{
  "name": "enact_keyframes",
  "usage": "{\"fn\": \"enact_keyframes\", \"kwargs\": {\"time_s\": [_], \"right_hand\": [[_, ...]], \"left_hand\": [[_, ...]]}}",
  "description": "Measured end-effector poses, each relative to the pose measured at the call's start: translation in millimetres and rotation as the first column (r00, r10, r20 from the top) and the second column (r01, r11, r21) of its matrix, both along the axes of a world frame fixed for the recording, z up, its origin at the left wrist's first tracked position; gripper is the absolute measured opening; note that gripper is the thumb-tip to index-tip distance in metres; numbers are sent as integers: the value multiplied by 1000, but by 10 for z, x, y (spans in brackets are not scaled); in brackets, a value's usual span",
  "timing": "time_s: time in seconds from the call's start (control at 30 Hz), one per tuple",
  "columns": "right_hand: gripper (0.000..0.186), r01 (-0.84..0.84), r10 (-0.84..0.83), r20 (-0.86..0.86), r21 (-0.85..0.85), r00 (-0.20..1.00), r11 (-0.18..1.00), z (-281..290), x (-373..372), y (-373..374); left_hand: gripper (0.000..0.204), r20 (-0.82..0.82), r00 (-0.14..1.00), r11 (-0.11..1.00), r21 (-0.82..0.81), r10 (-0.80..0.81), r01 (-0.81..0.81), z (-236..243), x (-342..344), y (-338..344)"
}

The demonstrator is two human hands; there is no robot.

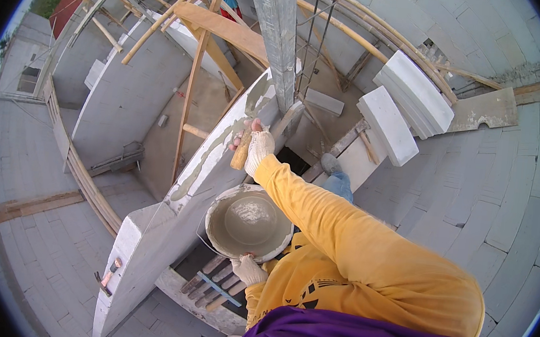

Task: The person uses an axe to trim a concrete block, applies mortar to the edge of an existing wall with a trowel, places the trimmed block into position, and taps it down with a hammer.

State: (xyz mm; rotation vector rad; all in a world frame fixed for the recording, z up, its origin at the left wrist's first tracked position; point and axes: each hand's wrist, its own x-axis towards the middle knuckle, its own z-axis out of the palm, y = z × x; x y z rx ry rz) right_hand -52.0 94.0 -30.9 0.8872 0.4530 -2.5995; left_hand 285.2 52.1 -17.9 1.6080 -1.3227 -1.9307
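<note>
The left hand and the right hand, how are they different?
The left hand holds the bucket by its rim; the right hand grips a wooden handle.
The left hand is near the body; the right hand reaches farther out, beside the wall.
Both wear pale gloves.

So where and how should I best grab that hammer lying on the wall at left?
Probably by the handle, from above and the right: the hammer lies with its dark head toward the lower left and the handle slanting up to the right, uncovered. Your left hand holds the bucket, so it would need freeing first.
</note>
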Motion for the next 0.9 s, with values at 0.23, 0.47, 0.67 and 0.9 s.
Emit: {"fn": "enact_keyframes", "kwargs": {"time_s": [0.23, 0.47, 0.67, 0.9], "right_hand": [[49, -114, 113, -43, -30, 993, 993, -123, 257, 57], [38, -491, 580, 62, 608, 813, 624, 293, 153, 419], [44, 486, 883, 448, 746, 139, -455, 915, 96, 795], [43, 752, 696, 717, 475, -30, -456, 1094, 110, 352]], "left_hand": [[39, 22, 999, 998, -61, -27, 28, 123, 11, 177], [33, 8, 998, 996, -66, 57, -56, 251, -9, 285], [23, -26, 982, 983, -4, 185, -185, 295, -79, 376], [26, -67, 958, 960, 43, 278, -276, 249, -130, 524]]}}
